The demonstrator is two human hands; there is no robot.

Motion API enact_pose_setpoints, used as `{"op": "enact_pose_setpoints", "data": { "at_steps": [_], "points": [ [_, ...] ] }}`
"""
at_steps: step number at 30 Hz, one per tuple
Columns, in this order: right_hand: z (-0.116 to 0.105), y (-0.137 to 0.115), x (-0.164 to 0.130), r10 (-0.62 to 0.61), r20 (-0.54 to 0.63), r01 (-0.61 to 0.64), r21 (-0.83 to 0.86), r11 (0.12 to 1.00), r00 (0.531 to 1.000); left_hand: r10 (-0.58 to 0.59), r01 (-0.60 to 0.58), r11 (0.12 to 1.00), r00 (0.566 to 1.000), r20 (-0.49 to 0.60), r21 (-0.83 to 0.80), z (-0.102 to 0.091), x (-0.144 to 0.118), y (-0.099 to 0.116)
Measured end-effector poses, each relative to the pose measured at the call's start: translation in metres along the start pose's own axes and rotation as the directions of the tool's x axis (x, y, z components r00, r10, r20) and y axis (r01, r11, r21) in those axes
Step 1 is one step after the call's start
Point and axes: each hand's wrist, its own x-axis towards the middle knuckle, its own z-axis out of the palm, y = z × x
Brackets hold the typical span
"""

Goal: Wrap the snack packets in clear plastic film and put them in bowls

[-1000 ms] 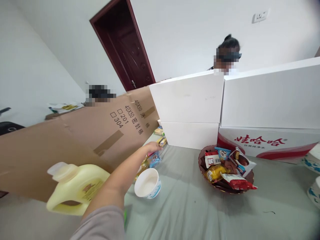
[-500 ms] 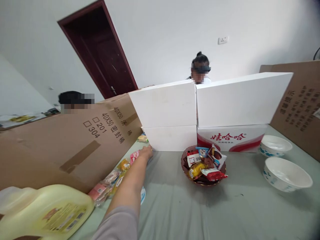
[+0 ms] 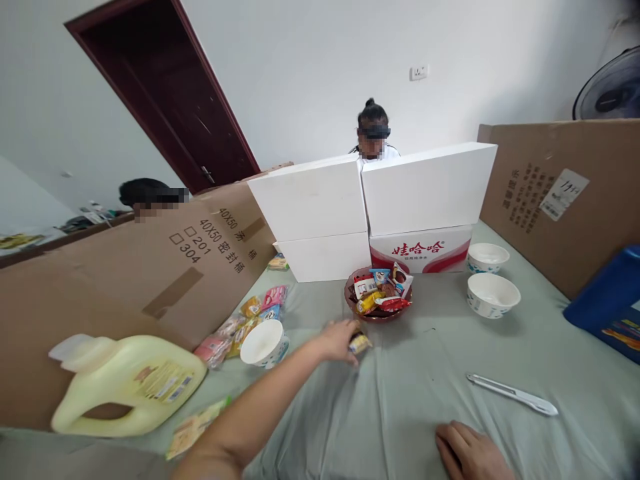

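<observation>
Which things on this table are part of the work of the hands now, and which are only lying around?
In use: left hand holding a small snack packet; snack bowl just beyond; right hand resting on the cloth.

Lying about: yellow jug, three white bowls, white utility knife, loose packets.

Snack packet (image 3: 359, 343) mostly covered by left hand (image 3: 337, 339), label unreadable. Right hand (image 3: 467, 453) cut off by bottom edge. Blue box (image 3: 607, 300), right of bowls (image 3: 493, 293), cropped.
</observation>
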Motion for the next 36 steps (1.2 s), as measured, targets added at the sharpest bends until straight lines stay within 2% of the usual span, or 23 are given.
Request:
{"op": "enact_pose_setpoints", "data": {
  "at_steps": [1, 3, 4, 6, 8, 10, 13, 17, 19, 21, 23, 25, 27, 29, 32, 34, 36],
  "points": [
    [-0.003, -0.004, 0.001, 0.006, 0.004, -0.006, 0.002, 1.0, 1.0, 0.079, -0.084, 0.994, 0.994, -0.07, -0.067, 0.015, -0.009, 0.011],
    [-0.009, -0.008, 0.002, 0.027, 0.048, -0.029, 0.036, 0.999, 0.999, 0.131, -0.175, 0.967, 0.965, -0.228, -0.185, 0.042, -0.025, 0.022],
    [-0.012, -0.007, 0.002, 0.04, 0.072, -0.045, 0.066, 0.997, 0.997, 0.096, -0.174, 0.956, 0.948, -0.304, -0.238, 0.054, -0.031, 0.024],
    [-0.02, -0.001, 0.002, 0.067, 0.072, -0.076, 0.12, 0.99, 0.995, -0.065, -0.075, 0.942, 0.915, -0.398, -0.326, 0.075, -0.04, 0.023],
    [-0.029, 0.015, 0.002, 0.117, -0.027, -0.113, 0.118, 0.987, 0.993, -0.206, 0.021, 0.92, 0.875, -0.438, -0.391, 0.092, -0.046, 0.022],
    [-0.039, 0.037, 0.002, 0.181, -0.16, -0.177, 0.038, 0.983, 0.97, -0.24, 0.014, 0.9, 0.851, -0.467, -0.436, 0.104, -0.05, 0.024],
    [-0.051, 0.07, 0.0, 0.239, -0.237, -0.281, -0.163, 0.946, 0.942, -0.133, -0.156, 0.882, 0.824, -0.552, -0.445, 0.118, -0.057, 0.041],
    [-0.056, 0.095, -0.009, 0.265, -0.155, -0.304, -0.356, 0.884, 0.952, 0.144, -0.386, 0.899, 0.708, -0.691, -0.208, 0.13, -0.07, 0.07],
    [-0.058, 0.098, -0.012, 0.282, -0.106, -0.301, -0.38, 0.875, 0.954, 0.237, -0.448, 0.883, 0.681, -0.693, -0.138, 0.132, -0.078, 0.08],
    [-0.06, 0.094, -0.008, 0.281, -0.08, -0.292, -0.335, 0.896, 0.956, 0.301, -0.496, 0.859, 0.69, -0.658, -0.128, 0.13, -0.086, 0.084],
    [-0.064, 0.083, 0.004, 0.257, -0.054, -0.263, -0.212, 0.941, 0.965, 0.328, -0.522, 0.84, 0.703, -0.631, -0.145, 0.128, -0.091, 0.084],
    [-0.067, 0.062, 0.024, 0.207, -0.01, -0.207, -0.075, 0.975, 0.978, 0.309, -0.524, 0.834, 0.705, -0.638, -0.175, 0.128, -0.093, 0.083],
    [-0.066, 0.034, 0.047, 0.115, 0.064, -0.115, -0.009, 0.993, 0.991, 0.275, -0.527, 0.825, 0.689, -0.671, -0.203, 0.131, -0.091, 0.082],
    [-0.061, 0.002, 0.07, -0.005, 0.162, 0.009, -0.027, 1.0, 0.987, 0.24, -0.539, 0.812, 0.658, -0.714, -0.223, 0.136, -0.088, 0.082],
    [-0.05, -0.036, 0.09, -0.138, 0.306, 0.186, -0.133, 0.974, 0.942, 0.195, -0.54, 0.803, 0.638, -0.745, -0.252, 0.144, -0.082, 0.08],
    [-0.046, -0.044, 0.091, -0.158, 0.369, 0.241, -0.191, 0.951, 0.916, 0.169, -0.525, 0.804, 0.653, -0.738, -0.28, 0.146, -0.08, 0.078],
    [-0.05, -0.035, 0.082, -0.111, 0.381, 0.21, -0.229, 0.951, 0.918, 0.14, -0.508, 0.8, 0.676, -0.724, -0.319, 0.147, -0.078, 0.077]
  ]
}}
